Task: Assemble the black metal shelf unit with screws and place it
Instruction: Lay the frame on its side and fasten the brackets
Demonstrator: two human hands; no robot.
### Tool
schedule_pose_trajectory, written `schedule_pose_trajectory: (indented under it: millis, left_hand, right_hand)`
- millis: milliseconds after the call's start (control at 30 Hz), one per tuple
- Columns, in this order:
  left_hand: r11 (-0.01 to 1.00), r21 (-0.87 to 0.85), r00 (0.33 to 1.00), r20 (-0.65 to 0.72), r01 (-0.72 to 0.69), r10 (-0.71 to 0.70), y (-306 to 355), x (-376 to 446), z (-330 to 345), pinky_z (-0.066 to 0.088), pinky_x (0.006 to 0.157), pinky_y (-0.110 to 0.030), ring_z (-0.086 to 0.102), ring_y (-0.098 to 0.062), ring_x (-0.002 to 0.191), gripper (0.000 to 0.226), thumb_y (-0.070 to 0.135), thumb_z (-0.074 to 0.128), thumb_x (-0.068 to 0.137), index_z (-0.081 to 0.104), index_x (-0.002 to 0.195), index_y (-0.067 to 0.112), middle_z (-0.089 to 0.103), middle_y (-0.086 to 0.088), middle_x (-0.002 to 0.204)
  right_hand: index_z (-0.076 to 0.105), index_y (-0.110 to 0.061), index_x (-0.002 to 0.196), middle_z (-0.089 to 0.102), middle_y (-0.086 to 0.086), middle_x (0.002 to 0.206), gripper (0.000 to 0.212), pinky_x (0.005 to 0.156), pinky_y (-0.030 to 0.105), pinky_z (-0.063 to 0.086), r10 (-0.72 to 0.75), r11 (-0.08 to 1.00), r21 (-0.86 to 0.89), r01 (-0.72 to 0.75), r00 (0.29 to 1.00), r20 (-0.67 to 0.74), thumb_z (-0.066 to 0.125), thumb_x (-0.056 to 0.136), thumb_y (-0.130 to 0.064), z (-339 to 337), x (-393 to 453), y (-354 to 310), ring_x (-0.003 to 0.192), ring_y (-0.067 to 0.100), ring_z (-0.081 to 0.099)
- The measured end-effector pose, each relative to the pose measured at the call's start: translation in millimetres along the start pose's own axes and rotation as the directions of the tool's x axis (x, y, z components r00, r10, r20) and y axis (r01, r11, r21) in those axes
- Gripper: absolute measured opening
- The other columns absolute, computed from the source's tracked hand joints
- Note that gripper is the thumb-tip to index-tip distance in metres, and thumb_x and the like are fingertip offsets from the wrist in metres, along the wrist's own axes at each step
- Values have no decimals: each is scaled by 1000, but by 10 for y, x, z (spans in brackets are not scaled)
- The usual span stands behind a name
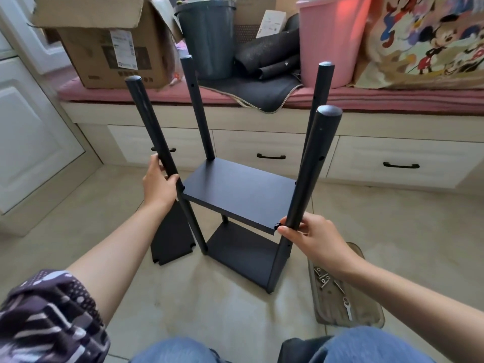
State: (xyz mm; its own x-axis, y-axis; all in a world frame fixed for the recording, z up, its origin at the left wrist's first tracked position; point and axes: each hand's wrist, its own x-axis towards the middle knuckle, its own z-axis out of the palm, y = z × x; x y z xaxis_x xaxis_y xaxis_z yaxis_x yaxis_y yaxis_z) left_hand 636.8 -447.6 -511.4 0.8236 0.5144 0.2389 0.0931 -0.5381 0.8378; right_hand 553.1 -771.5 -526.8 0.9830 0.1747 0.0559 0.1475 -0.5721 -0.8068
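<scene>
The shelf unit [237,197] has matt black boards with a smooth, even face, and its round posts [309,169] look like painted metal with a faint sheen. A spare board [174,237] on the floor has the same matt black finish. The floor [392,213] is pale, smooth tile with a soft gloss. Bare metal screws [323,280] shine in a clear plastic tray [366,319]. Behind stand a rough brown cardboard box [110,48], a glossy pink plastic bin [327,40] and a pink cloth cushion [146,96].
</scene>
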Motion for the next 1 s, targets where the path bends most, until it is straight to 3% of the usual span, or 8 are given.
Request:
schedule_pose_trajectory:
  millis: [167, 300, 367, 433, 533, 700, 833, 1000]
  left_hand:
    - [943, -195, 962, 72, 271, -262, 5, -222, 131, 43, 98, -31, 53, -20, 122, 66, 11, 67, 95, 30, 150, 17, 52, -4, 141]
    - [682, -403, 784, 186, 610, -592, 135, -607, 274, 43, 102, -37, 53, -27, 123, 66, 14, 71, 92, 34, 145, 4, 49, -13, 143]
    - [571, -446, 717, 314, 690, -622, 216, -826, 323, 44, 106, -39, 55, -29, 126, 62, 11, 70, 92, 38, 144, 5, 48, -14, 146]
    - [509, -426, 663, 446, 748, -602, 273, -1031, 394, 43, 105, -41, 60, -30, 122, 41, 10, 68, 94, 50, 129, 7, 50, -17, 143]
    - [421, -395, 576, 602, 817, -553, 350, -1275, 522, 39, 110, -46, 62, -35, 117, 25, 14, 67, 95, 49, 111, 8, 55, -23, 134]
    - [433, -476, 643, 568, 765, -513, 407, -1422, 716, 43, 108, -43, 71, -29, 102, 37, 13, 61, 99, 48, 132, 3, 70, -17, 116]
    - [678, -354, 759, 409, 644, -507, 409, -1508, 840, 52, 96, -40, 69, -22, 93, 46, 21, 70, 92, 30, 115, 16, 55, -5, 95]
    - [549, -514, 751, 418, 659, -511, 368, -1498, 901, 60, 81, -34, 73, -21, 79, 47, 10, 67, 94, 27, 116, 20, 55, -15, 114]
  right_hand:
    - [65, -37, 89, 70, -30, 83, 3, 66, 1, 42, -7, 1000, 25, 6, 999, 36, 68, 90, -39, 1, -7, -61, 86, -20, 60]
    - [66, -38, 93, 72, -20, 93, 1, 75, 19, 55, 27, 997, 62, -35, 992, 121, 66, 92, -38, -66, -14, -68, 90, -9, 65]
    - [66, -37, 101, 71, -20, 99, 9, 77, 16, 52, -7, 1000, 22, 4, 993, 115, 66, 92, -32, -133, -23, -110, 95, -6, 65]
    - [62, -39, 106, 67, -24, 102, 20, 73, 5, 47, -78, 997, 11, 78, 995, 60, 67, 92, -26, -200, -35, -208, 94, -7, 64]
    - [55, -42, 110, 66, -22, 102, 33, 72, 6, 48, -150, 988, 35, 150, 989, -14, 67, 91, -18, -248, -43, -333, 92, -9, 62]
    - [55, -35, 116, 63, -26, 95, 32, 76, 12, 50, -175, 985, -12, 174, 985, -16, 65, 93, -15, -223, -81, -360, 91, -7, 61]
    - [57, -32, 119, 67, -21, 100, 30, 85, 24, 52, -169, 986, 5, 169, 986, 8, 65, 94, -17, -245, -73, -345, 95, -4, 62]
    - [54, -38, 107, 66, -20, 103, 27, 79, 18, 53, -205, 979, 19, 204, 978, 29, 66, 93, -18, -246, -44, -336, 95, -4, 64]
